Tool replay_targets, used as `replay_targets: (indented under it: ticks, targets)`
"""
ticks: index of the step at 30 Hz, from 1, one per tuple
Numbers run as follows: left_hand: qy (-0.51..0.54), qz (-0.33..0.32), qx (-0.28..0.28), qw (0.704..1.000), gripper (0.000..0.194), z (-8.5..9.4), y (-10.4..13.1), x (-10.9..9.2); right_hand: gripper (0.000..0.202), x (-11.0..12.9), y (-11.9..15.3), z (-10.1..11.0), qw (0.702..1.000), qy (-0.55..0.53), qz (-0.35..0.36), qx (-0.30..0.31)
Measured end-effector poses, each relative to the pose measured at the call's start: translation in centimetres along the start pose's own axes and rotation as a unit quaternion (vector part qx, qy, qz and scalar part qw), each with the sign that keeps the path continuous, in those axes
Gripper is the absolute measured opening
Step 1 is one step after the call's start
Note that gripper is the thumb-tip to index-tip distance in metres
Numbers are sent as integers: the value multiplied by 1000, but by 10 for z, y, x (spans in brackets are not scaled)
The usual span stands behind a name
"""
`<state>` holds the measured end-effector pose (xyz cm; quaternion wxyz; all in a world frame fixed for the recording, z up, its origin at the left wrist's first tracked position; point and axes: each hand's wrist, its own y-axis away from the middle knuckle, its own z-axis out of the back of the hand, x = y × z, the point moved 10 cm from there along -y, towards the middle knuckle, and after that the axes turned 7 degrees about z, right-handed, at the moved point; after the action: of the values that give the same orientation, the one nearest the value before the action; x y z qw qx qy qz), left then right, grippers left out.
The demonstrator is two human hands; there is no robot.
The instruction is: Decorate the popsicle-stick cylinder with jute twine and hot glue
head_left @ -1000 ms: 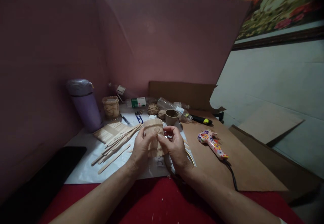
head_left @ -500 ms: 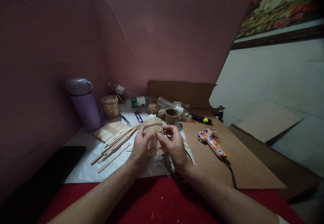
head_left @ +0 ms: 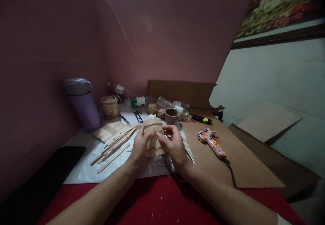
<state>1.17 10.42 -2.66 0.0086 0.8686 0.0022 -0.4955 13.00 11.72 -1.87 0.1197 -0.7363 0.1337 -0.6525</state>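
Between both hands is a small cup covered in wooden craft sticks [head_left: 153, 126], with twine bands near its two ends. My left hand [head_left: 141, 147] wraps its left side, thumb pressed on the front. From the right, my right hand [head_left: 177, 146] grips it too, its thumb meeting the left one at the middle of the front. Whether something small is pinched under the thumbs, I cannot tell. Loose craft sticks [head_left: 114, 147] lie left of my left hand. Behind the held cup stand a brown cup [head_left: 171, 117] and balls of twine [head_left: 152, 108].
A floral glue gun [head_left: 212, 142] lies on cardboard [head_left: 243, 165] at right, its cord trailing forward. A utility knife [head_left: 201, 118], blue snips [head_left: 138, 117] and plastic bottles [head_left: 137, 101] lie at the back. A purple tumbler [head_left: 85, 108] and another stick-covered cup [head_left: 110, 107] stand at left.
Both hands keep their hold on the stick-covered cup, with hardly any finger movement. The whole view has shifted very slightly.
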Motion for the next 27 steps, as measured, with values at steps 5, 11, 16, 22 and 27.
replay_targets:
  ticks: [5,11,16,22,27]
  targets:
    - [13,9,0,1000,39,0,0,2,37,0,0,2,1000,4,5,-5]
    - [1,11,-4,1000,37,-1,0,1,37,1,1,1,1000,4,-1,-1]
    - [-27,-8,-18,999,44,2,-4,-3,40,0,0,1,1000,7,-5,-5]
    - [-123,-61,-117,984,49,35,-16,-21,37,1,-2,7,999,37,13,-30]
    - [-324,-102,-201,919,43,52,-21,-40,38,-1,-3,7,998,56,8,-29]
